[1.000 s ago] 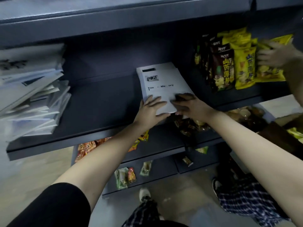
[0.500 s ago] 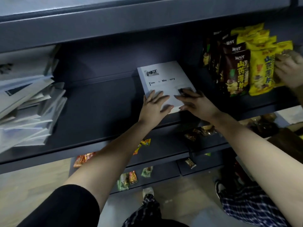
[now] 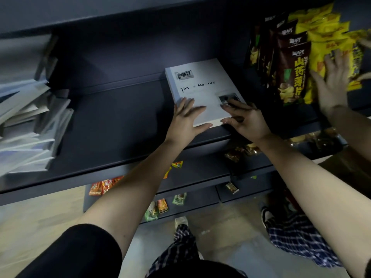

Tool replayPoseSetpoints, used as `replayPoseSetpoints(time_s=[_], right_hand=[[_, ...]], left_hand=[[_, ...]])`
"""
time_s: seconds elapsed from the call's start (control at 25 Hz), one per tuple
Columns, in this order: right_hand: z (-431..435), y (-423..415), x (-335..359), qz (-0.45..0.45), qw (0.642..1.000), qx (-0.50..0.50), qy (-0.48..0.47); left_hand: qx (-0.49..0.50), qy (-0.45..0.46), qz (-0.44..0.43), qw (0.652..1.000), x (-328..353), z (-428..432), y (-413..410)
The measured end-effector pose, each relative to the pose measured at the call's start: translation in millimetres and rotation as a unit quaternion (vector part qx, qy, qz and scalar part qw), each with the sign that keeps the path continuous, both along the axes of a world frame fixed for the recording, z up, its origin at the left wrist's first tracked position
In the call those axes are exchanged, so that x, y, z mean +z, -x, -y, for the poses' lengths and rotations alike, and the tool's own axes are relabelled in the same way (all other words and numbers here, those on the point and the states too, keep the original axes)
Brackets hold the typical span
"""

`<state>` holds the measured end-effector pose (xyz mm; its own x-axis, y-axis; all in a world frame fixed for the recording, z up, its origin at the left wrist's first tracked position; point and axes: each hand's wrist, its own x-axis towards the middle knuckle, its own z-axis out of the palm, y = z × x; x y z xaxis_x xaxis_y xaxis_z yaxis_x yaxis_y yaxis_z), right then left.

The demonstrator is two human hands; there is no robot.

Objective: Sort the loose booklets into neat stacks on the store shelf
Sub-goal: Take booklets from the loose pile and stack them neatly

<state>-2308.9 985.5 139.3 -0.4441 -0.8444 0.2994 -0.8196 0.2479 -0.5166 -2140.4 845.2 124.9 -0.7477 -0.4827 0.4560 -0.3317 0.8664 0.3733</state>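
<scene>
Two piles share the dark blue-grey metal shelf (image 3: 120,121): a slumped heap of loose white booklets (image 3: 26,125) far left, a squared white booklet stack (image 3: 200,87) mid-shelf. Left hand (image 3: 185,121) and right hand (image 3: 246,121) press its near end flat, fingers (image 3: 197,109) straight, gripping nothing; squaring seems done, so the next move is a reach left for more.

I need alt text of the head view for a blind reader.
The left hand and the right hand press flat on a neat white stack of booklets on a dark shelf. A messy pile of booklets lies at left; snack bags stand at right, touched by another person's hand.
</scene>
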Motion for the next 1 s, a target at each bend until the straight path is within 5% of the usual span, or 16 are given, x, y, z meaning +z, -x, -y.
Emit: replayPoseSetpoints(time_s=[0.24,0.48,1.0], right_hand=[[3,-8,16,-0.036,0.993,-0.005,-0.116],[12,-44,52,-0.131,0.945,-0.066,-0.292],[34,-174,79,-0.159,0.978,0.006,-0.135]], left_hand=[[0.000,0.045,0.066,0.997,6,-5,-1],[0.000,0.029,0.296,0.955,48,-8,-8],[0.116,0.099,0.256,0.954,98,-9,-163]])
